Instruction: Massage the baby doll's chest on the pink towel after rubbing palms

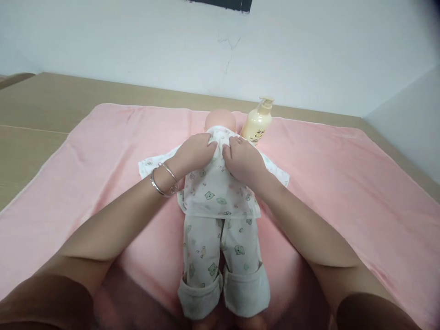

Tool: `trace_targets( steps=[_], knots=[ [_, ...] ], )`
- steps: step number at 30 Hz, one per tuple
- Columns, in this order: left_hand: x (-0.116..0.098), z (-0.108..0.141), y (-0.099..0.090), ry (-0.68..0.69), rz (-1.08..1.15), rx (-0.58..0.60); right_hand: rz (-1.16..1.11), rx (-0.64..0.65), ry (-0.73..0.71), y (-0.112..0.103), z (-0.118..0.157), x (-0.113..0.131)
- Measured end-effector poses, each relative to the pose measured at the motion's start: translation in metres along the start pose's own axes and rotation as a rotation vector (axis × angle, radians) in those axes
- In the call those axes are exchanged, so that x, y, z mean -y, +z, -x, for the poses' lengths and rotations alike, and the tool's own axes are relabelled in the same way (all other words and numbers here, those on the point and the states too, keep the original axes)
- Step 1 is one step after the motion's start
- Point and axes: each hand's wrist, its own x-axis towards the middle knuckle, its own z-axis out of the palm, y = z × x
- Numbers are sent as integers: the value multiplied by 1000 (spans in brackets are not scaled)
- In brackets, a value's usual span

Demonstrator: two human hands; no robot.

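A baby doll point(220, 118) lies stretched out with its head away from me and its feet toward me. It wears a white long-sleeved shirt point(220, 199) with green animal prints and matching trousers point(203, 245) with thick rolled cuffs. Near the collar, my left hand point(195, 152), with silver bangles at the wrist, is closed on the shirt cloth. Opposite it, my right hand point(244, 159) pinches the same shirt, thumb and fingers bent inward. The sleeves spread out to both sides, partly behind my wrists. The doll's face is hidden.
A pale yellow pump bottle point(257, 124) stands beside the doll's head, on the right. A pink blanket point(137, 137) lies under everything on a wooden table point(48, 107). Behind the table rises a white wall point(137, 46), with another wall at the right.
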Motion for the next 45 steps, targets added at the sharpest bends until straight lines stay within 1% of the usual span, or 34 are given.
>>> trace_targets(
  steps=[2,4,5,8,9,10,11,12,15,17,18,19,20,22,24,25,26,27,28,31,32,33,34,35,38,40,41,42,43,45],
  knots=[
    [5,-6,0,-67,39,-3,18,-21,-27,0,7,6],
    [4,-3,5,-43,-24,-53,5,-5,-36,-3,9,8],
    [1,1,9,7,-77,-81,-14,8,-31,-4,7,6],
    [-9,20,17,271,-234,-153,-93,39,0,-3,-6,-6],
    [-11,24,18,336,-259,-162,-122,48,10,-1,-11,-10],
    [-11,25,18,360,-267,-164,-145,55,19,1,-15,-13],
    [-10,23,16,334,-244,-155,-156,60,28,3,-16,-15],
    [-7,18,14,263,-188,-130,-155,61,36,5,-15,-14],
    [5,-4,9,7,26,-53,-108,27,14,7,-2,-4],
    [10,-14,8,-75,73,-41,-105,13,-40,4,8,4],
    [10,-15,10,-85,52,-50,-115,21,-60,3,10,6],
    [9,-12,13,-63,7,-69,-130,38,-63,1,10,6],
    [6,-7,17,-7,-55,-92,-144,61,-50,-1,8,4],
    [0,6,25,155,-184,-169,-165,102,9,-2,-3,-3],
    [-4,17,30,313,-276,-231,-166,113,59,0,-13,-11],
    [-4,18,31,354,-297,-232,-154,105,64,1,-16,-13],
    [-2,17,30,363,-295,-216,-135,90,60,3,-17,-13],
    [1,13,28,346,-271,-186,-115,68,50,4,-15,-11],
    [5,7,26,293,-221,-142,-96,43,34,5,-10,-8],
    [15,-11,17,21,-17,-54,-70,-24,-51,5,9,5],
    [16,-14,16,-52,25,-47,-68,-33,-79,5,13,8],
    [14,-15,15,-94,38,-52,-71,-33,-95,5,16,10],
    [11,-12,16,-89,16,-69,-76,-27,-91,6,15,10],
    [7,-7,18,-49,-32,-92,-85,-18,-68,6,12,8],
    [-8,12,27,133,-204,-193,-117,9,26,10,-4,-4],
    [-14,20,31,213,-246,-247,-125,10,36,14,-13,-11],
    [-14,20,31,236,-239,-246,-125,3,31,15,-15,-13],
    [-12,18,30,244,-217,-225,-123,-9,26,16,-16,-14],
    [-9,14,28,219,-179,-190,-120,-22,23,17,-15,-14],
    [-2,5,22,90,-58,-120,-112,-42,29,19,-13,-12]
  ],
)
